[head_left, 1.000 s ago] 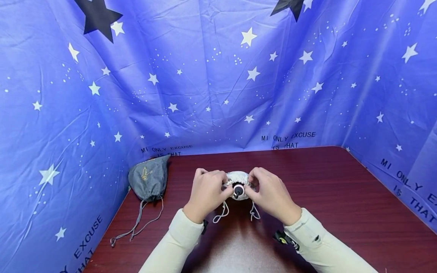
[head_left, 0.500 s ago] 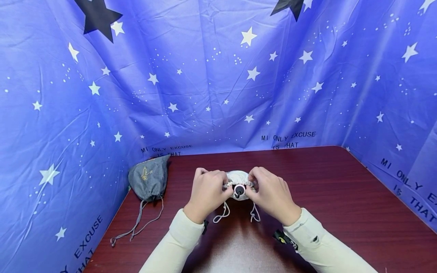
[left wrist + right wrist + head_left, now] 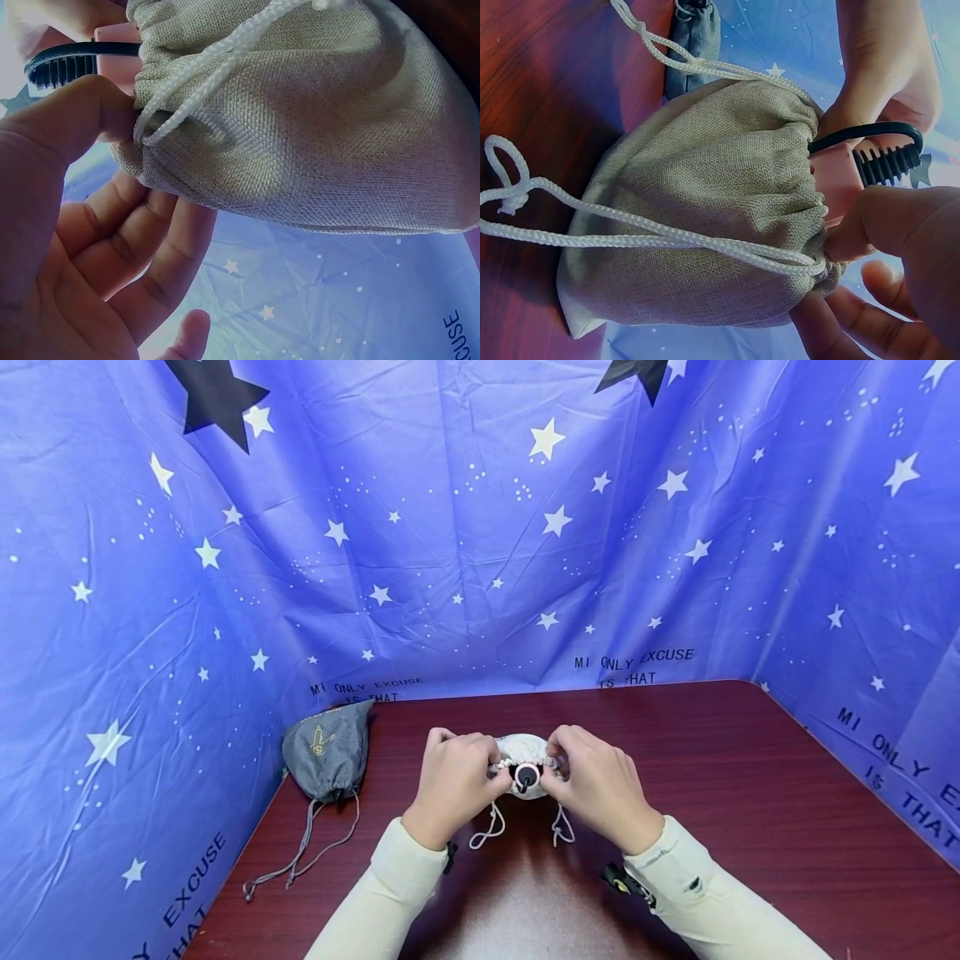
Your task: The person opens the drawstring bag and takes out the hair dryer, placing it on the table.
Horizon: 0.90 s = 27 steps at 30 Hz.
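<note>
"Head view first: what do the hands have?"
"Left grip (image 3: 457, 783) and right grip (image 3: 598, 781) each pinch the pale bag (image 3: 523, 749) at its mouth, one on either side. A pink thing (image 3: 527, 776) sits in that mouth."
"And the grey bag (image 3: 327, 756)?"
"On the counter (image 3: 720, 760), well left of the pale bag, contents hidden."
"Left wrist?"
"White cord (image 3: 240, 37) runs along the pale bag; a black cable (image 3: 82, 47) loops from its mouth."
"Right wrist?"
"The pink thing's ribbed end is outside the pale bag."
</note>
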Motion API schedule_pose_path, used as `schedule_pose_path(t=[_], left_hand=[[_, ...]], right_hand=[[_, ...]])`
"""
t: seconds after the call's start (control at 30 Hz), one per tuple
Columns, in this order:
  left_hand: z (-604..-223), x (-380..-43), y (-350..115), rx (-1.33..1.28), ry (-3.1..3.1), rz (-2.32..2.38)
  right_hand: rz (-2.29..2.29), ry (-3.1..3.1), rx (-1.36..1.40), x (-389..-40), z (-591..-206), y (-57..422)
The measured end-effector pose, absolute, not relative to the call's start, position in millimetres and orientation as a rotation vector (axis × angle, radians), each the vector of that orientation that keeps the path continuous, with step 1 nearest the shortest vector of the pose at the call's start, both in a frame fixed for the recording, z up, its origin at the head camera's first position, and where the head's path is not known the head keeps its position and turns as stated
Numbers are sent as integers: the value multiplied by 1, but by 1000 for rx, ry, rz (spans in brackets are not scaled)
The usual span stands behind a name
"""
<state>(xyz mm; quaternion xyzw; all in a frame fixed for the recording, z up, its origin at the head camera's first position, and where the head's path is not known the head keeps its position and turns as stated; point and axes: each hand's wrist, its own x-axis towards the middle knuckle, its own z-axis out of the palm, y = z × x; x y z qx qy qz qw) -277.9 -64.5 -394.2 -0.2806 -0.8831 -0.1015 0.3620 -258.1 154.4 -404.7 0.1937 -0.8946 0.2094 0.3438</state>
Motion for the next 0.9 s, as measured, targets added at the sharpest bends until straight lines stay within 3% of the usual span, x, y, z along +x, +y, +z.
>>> schedule_pose_path(t=[0.9], left_hand=[[-394,-279,-67,-715,-2264,-244]], right_hand=[[538,-2334,489,-259,-402,156]])
